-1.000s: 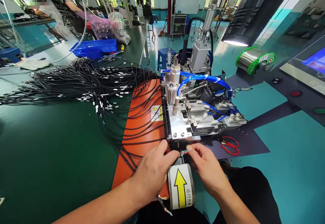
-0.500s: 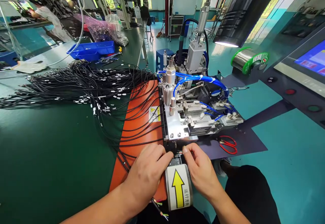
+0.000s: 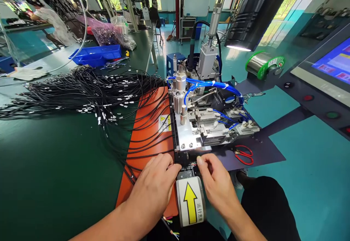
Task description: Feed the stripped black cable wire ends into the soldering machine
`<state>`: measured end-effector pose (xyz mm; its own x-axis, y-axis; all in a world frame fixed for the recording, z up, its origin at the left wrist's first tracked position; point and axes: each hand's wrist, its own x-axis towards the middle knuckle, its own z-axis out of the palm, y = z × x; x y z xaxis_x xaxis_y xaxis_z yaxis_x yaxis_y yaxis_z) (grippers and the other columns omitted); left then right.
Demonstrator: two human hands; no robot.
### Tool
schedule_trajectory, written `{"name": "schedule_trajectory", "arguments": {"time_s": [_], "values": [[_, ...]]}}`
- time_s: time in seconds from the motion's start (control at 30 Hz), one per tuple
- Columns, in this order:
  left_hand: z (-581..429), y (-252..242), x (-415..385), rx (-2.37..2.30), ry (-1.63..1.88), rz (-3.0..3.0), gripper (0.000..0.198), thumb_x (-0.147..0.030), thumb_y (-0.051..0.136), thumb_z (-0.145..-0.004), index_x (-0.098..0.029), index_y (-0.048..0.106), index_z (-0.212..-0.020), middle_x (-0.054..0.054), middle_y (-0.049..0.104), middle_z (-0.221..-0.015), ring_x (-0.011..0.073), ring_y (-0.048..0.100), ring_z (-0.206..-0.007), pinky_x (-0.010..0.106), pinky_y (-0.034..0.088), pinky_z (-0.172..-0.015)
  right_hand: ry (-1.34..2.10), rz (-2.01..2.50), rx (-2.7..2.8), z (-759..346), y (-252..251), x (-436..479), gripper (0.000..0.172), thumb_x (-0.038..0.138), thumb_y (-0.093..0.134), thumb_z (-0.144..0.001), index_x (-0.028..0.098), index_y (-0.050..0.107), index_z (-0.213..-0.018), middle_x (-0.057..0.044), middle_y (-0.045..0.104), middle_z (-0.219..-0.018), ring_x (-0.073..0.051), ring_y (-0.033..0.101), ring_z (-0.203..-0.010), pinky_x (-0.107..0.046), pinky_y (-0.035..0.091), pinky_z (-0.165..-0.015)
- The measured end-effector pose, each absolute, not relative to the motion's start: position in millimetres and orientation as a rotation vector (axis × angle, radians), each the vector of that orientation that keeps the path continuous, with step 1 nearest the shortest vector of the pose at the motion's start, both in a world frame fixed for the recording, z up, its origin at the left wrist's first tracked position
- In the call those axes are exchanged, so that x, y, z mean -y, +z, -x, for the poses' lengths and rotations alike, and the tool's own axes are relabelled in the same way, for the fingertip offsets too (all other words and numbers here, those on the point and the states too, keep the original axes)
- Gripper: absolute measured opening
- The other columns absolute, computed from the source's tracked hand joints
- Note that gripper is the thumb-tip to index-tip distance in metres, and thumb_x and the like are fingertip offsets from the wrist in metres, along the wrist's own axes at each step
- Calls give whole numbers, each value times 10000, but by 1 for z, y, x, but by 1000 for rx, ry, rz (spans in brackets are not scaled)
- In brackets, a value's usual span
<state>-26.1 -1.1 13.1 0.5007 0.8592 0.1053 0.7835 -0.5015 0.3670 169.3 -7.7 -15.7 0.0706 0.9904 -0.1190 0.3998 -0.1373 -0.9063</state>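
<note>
My left hand (image 3: pixel 155 182) is closed at the front of the metal machine (image 3: pixel 188 131), thumb against curled fingers. Black cables (image 3: pixel 166 226) with stripped, coloured wire ends stick out below its palm; what its fingertips grip is hidden. My right hand (image 3: pixel 217 182) pinches the tips of thin wires (image 3: pixel 193 164), which lie over the small black feed track (image 3: pixel 185 174) between both hands. Just below that track is a curved guide plate (image 3: pixel 201 197) with a yellow arrow. Several black cables run across the orange board (image 3: pixel 147 139) into the machine's left side.
A big heap of black cables (image 3: pixel 90 88) covers the left bench, with a blue tray (image 3: pixel 95 57) behind. Red-handled scissors (image 3: pixel 244 155) lie right of the machine. A solder spool (image 3: pixel 264 64), a black lamp (image 3: pixel 254 18) and a control screen (image 3: pixel 333 60) stand at right. A person sits far left.
My left hand has shifted slightly left, widening the gap between the hands, and more of the thin wires shows. The right hand keeps its pinch. The whole view has shifted a little.
</note>
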Motion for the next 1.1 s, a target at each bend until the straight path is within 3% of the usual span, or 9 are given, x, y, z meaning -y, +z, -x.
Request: {"name": "schedule_trajectory", "arguments": {"time_s": [0.1,0.23,0.33,0.43,0.6,0.73,0.9,1.1], "values": [[30,19,0,-1364,284,-2402,296,-84,426,-962,-198,662,-1100,64,556,-920,241,519,-867,380,447,-768,682,1376,1801,-150,-8,34,176,349,482,-1000,229,610,-1012,-76,631,-906,-225,577,-805,-340,449,-702],[35,35,-8,-1407,214,-2309,309,-114,437,-966,-215,677,-1131,55,591,-896,223,566,-832,339,472,-736,167,1248,2013,-105,-20,64,233,391,552,-943,192,624,-847,-60,596,-724,-235,511,-652,-371,356,-606],[43,50,-15,-1426,336,-2279,290,-140,434,-984,-212,671,-1132,48,608,-901,204,583,-832,307,467,-734,28,1302,1999,-90,-31,67,215,123,466,-917,199,610,-776,-43,562,-646,-228,488,-628,-366,312,-597],[54,65,-20,-1273,342,-2263,259,-109,470,-969,-239,661,-1086,12,632,-919,172,601,-849,266,452,-752,162,1188,2044,-104,-24,57,239,63,468,-889,198,566,-718,-29,546,-636,-201,461,-605,-338,304,-571],[57,75,-20,-968,149,-2271,181,-118,564,-949,-269,657,-984,-27,644,-938,146,599,-852,218,432,-714,712,1065,2065,-155,11,39,151,101,494,-939,193,613,-944,-46,616,-849,-198,553,-782,-315,432,-674],[37,56,-12,-931,344,-2221,154,-158,556,-967,-231,691,-956,7,601,-881,145,580,-787,210,430,-654,898,1221,1987,-182,20,35,157,160,515,-975,238,650,-993,-21,630,-874,-188,583,-836,-303,472,-725],[16,23,-3,-965,657,-2242,170,-187,522,-983,-173,691,-960,43,572,-851,155,546,-746,232,434,-638,934,1419,1695,-191,10,37,104,245,633,-931,289,671,-1017,14,660,-945,-174,625,-876,-264,513,-762],[9,13,-1,-1009,763,-2325,189,-193,474,-1009,-162,657,-979,46,546,-820,160,498,-713,256,410,-620,868,1510,1576,-201,-8,42,273,312,689,-889,293,631,-1155,0,660,-1055,-178,633,-901,-251,546,-787]]}}
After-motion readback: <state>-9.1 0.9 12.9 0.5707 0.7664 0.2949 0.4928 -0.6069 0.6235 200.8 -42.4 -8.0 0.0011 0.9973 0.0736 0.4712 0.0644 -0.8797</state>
